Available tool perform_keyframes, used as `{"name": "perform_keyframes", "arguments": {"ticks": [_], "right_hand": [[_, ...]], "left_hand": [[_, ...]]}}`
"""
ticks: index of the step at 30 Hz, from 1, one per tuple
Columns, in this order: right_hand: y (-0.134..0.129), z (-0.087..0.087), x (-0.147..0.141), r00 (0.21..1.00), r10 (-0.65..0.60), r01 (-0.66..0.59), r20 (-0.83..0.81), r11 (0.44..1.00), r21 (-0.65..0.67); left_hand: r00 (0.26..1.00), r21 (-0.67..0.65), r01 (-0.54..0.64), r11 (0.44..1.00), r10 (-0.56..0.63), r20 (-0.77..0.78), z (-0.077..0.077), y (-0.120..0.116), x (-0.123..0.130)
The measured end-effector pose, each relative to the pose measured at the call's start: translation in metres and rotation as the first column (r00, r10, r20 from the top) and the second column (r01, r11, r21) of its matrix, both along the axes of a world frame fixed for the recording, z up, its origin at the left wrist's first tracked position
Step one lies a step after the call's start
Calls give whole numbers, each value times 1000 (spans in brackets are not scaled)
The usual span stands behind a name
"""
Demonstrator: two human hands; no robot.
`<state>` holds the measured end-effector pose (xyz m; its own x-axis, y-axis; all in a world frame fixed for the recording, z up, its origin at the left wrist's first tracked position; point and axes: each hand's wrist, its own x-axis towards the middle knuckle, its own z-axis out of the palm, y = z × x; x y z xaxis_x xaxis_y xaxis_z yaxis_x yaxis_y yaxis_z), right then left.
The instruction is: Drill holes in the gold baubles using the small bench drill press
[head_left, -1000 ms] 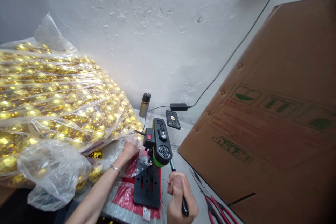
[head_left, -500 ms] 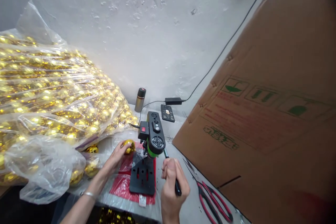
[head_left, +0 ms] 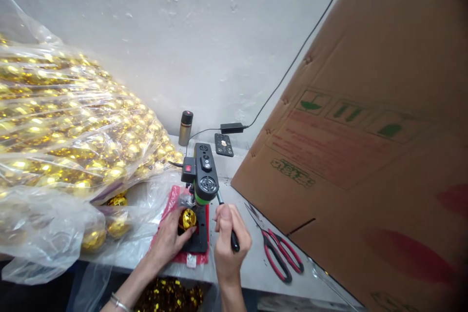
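My left hand [head_left: 171, 234] is closed around a shiny gold mirrored ball [head_left: 188, 218], holding it over the black slotted base [head_left: 199, 241] of a small bench drill press. The drill press head [head_left: 205, 170], black with a green band, stands above and just behind the ball. Whether the drill's tip touches the ball is hidden. My right hand [head_left: 231, 234] grips the black-ended lever [head_left: 235, 242] at the machine's right side. Under the base lies red plastic wrapping [head_left: 174, 195].
A big clear bag of gold balls [head_left: 91, 122] fills the left. Red-handled scissors [head_left: 281, 253] lie at right, beside a large cardboard box [head_left: 347, 131]. Behind the machine are a phone [head_left: 224, 145], power adapter [head_left: 232, 128] and bottle [head_left: 185, 127]. Gold pieces [head_left: 168, 295] show below the table edge.
My left hand has brought the gold ball from the machine's left side to the front, over the base. My right hand stays on the lever. The whole view has shifted slightly.
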<state>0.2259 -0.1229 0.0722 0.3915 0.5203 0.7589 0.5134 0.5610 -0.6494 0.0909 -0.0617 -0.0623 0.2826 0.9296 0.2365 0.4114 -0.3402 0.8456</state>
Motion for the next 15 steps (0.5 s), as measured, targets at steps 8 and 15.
{"name": "perform_keyframes", "arguments": {"ticks": [8,15], "right_hand": [[-3,0,1,999,40,-40,5,999,-22],[-4,-2,2,999,48,-48,2,999,-11]], "left_hand": [[992,134,106,985,-95,-88,-6,5,1],[980,74,140,987,-127,-153,-6,12,6]]}}
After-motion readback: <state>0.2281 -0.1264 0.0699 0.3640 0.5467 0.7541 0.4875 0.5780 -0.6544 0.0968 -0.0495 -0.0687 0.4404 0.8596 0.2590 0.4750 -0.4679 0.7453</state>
